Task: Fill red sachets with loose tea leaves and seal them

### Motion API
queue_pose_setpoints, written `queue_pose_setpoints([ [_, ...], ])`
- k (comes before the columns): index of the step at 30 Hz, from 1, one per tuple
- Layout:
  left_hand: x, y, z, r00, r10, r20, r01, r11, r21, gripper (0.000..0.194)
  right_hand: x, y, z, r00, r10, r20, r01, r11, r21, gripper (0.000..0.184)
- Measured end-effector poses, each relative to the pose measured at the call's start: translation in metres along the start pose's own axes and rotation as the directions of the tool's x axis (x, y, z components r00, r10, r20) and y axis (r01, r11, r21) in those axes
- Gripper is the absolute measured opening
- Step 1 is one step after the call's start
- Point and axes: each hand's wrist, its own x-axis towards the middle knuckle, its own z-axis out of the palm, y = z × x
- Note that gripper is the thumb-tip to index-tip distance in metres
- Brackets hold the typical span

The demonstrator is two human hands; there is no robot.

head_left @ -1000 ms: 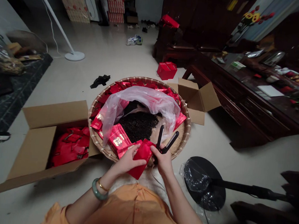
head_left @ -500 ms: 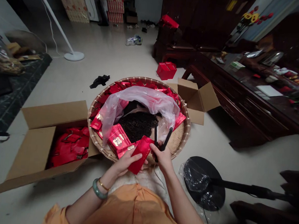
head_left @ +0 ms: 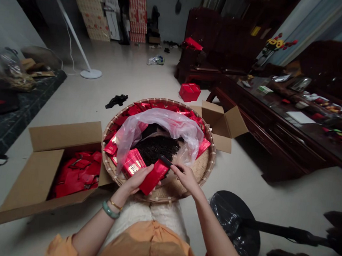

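My left hand [head_left: 143,178] is closed around a red packet [head_left: 154,177], held tilted over the near rim of a round woven bamboo tray [head_left: 199,170]. In my right hand [head_left: 186,177] is a black two-armed clip [head_left: 165,160], its arms now together across the packet's top edge. My fingers hide part of the clip. Dark, loose dried leaves that look like tea [head_left: 156,147] lie behind the packet in an opened clear plastic bag [head_left: 171,122]. Red packets with gold print [head_left: 133,162] lie beside my left hand in the tray.
A cardboard box [head_left: 41,173] at the left holds many red packets [head_left: 77,174]. Behind the tray at the right stands another open cardboard box [head_left: 236,123]. A black round stand base [head_left: 231,221] is on the floor by my right arm. Red boxes [head_left: 190,93] sit farther back.
The clip's arms were spread in a V beside the packet; now they are together across its top. My right hand moved slightly away from the packet's side. The head view has tilted up a little.
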Motion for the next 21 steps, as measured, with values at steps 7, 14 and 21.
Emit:
queue_pose_setpoints([
  [7, -0.002, 0.002, 0.003, 1.0, 0.019, -0.005, -0.019, 1.0, 0.017, 0.056, 0.008, -0.008, 0.005, 0.999, -0.012, -0.045, 0.013, 0.999, 0.032, 0.03],
  [14, -0.011, 0.001, 0.005, 1.0, 0.013, -0.025, -0.012, 1.0, 0.015, 0.056, 0.007, -0.009, 0.008, 0.995, -0.066, -0.072, 0.066, 0.998, -0.009, 0.03],
  [21, -0.02, -0.009, 0.003, 0.998, -0.015, -0.059, 0.014, 1.0, -0.017, 0.057, 0.002, -0.004, 0.018, 0.988, -0.104, -0.111, 0.1, 0.994, -0.038, 0.035],
])
